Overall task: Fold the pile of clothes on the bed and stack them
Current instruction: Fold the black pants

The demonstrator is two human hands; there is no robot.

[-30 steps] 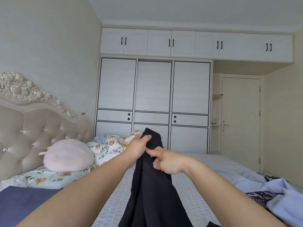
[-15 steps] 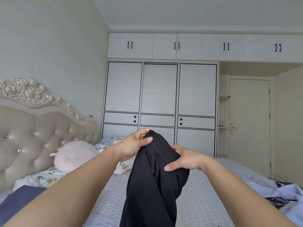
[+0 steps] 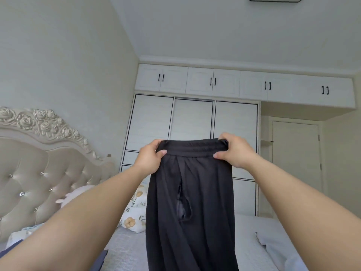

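Black trousers (image 3: pixel 190 208), one item, held up by the elastic waistband above the bed (image 3: pixel 252 249): our left hand (image 3: pixel 149 158) pinches one end, our right hand (image 3: pixel 233 150) the other, legs hanging free. Step in hand, we judge: spreading the garment before folding. Next move calls for bringing the legs together lengthwise, then lowering it flat onto the bed.
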